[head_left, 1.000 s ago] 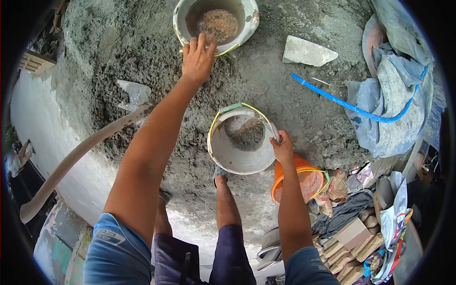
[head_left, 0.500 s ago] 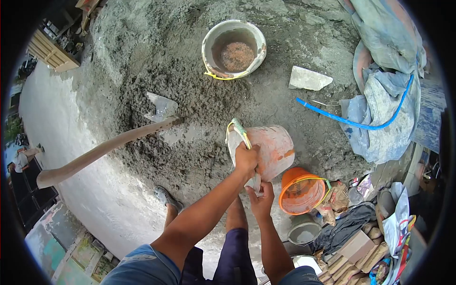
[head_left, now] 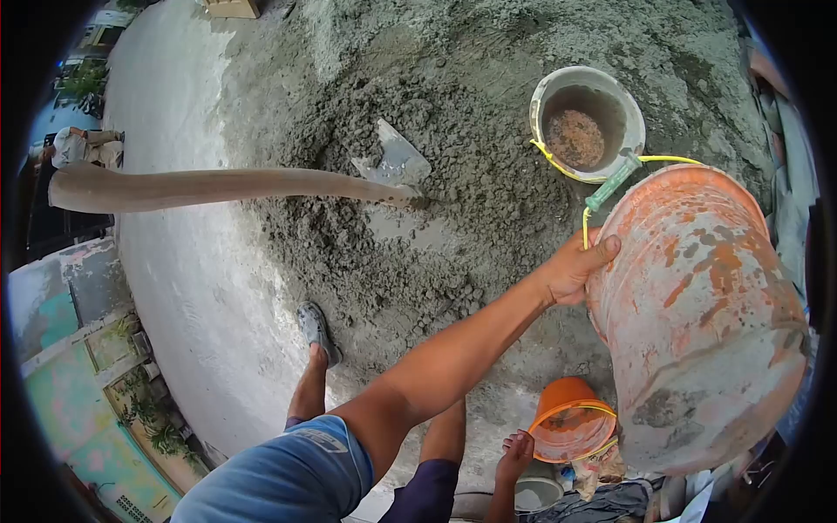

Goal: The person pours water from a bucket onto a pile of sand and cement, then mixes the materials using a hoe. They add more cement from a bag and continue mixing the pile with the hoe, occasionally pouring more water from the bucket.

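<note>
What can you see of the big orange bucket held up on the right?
The bucket looks like orange plastic, smeared and crusted with grey cement. It is held in the air, tipped, base nearer the camera and mouth turned away, so its inside is hidden. A yellow wire handle with a green tube hangs by the rim. The left hand clasps the rim; nothing else visibly touches it.

Blue short sleeve point(head_left: 296, 462) on left arm, pale printed logo on it. Dark navy shorts point(head_left: 427, 497). Grey slip-on shoe point(head_left: 316, 329) on left foot. Forearms, left hand point(head_left: 571, 266), right hand point(head_left: 514, 455) bare.
</note>
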`<state>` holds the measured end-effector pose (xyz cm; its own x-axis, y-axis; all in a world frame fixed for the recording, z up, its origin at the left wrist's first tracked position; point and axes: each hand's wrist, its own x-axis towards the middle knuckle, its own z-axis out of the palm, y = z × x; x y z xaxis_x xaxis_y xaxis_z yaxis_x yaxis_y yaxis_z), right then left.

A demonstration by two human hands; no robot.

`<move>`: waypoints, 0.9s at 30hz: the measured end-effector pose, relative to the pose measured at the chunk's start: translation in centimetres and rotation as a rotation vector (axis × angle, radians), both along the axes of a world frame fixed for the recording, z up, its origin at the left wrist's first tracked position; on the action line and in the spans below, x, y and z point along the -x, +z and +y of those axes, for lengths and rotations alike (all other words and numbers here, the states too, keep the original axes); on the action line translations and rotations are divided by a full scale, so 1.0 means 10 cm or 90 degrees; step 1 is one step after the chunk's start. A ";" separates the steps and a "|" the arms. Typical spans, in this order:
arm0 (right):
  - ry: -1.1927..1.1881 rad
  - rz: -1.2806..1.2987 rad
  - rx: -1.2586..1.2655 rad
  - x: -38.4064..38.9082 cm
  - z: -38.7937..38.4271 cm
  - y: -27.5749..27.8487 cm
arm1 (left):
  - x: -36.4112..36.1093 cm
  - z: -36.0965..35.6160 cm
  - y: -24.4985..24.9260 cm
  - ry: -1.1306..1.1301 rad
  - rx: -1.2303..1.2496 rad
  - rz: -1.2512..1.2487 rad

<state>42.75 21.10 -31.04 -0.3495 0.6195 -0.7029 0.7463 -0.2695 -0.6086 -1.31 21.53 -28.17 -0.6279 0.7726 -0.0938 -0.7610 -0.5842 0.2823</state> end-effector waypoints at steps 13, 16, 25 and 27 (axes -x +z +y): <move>-0.065 -0.097 0.018 -0.74 0.58 0.17 | -0.77 -0.63 -1.97 0.070 0.533 -0.250; -0.111 -0.074 0.034 -0.75 0.61 0.30 | -0.75 -0.02 -1.27 -0.076 0.369 -0.118; -0.117 -0.087 0.035 -0.81 0.38 0.07 | -0.84 -0.08 -2.07 -0.035 0.560 -0.023; -0.112 -0.098 0.032 -0.85 0.37 0.13 | -0.75 -0.73 -2.43 -0.036 0.862 -0.018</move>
<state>51.30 24.77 -29.77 -0.1257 0.6243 -0.7710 0.7684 -0.4303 -0.4737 6.20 14.25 -52.49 -0.5845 0.0889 -0.8065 -0.7891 0.1693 0.5905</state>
